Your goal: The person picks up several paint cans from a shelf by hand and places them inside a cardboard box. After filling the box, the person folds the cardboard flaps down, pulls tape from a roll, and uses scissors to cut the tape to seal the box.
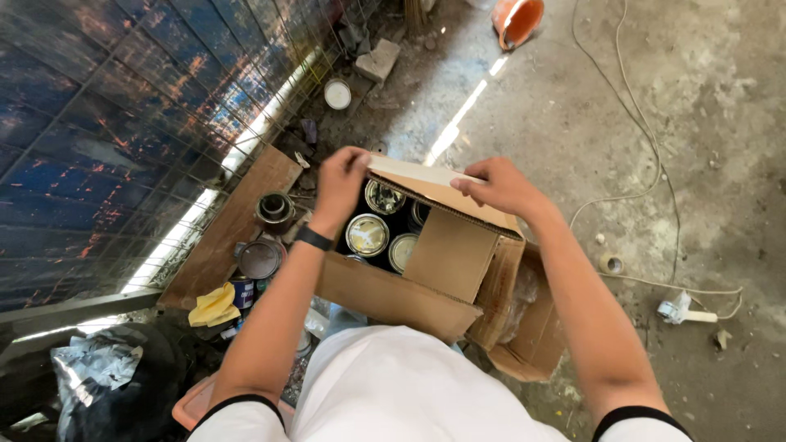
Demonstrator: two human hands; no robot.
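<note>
A brown cardboard box (385, 290) stands on the floor in front of me, its flaps up. Inside it stand several round metal tins (367, 234) with shiny lids. My left hand (342, 182) grips the far flap (417, 172) at its left end, a black band on the wrist. My right hand (501, 187) holds the same flap at its right end. Another flap (452, 254) leans inward over the tins on the right side.
A wooden board (233, 225) left of the box carries tins and a yellow cloth (214, 306). A wire mesh over a dark blue sheet (106, 123) stands at left. An orange bucket (517, 20) lies far off, a tape roll (610, 263) and cord (655, 164) at right.
</note>
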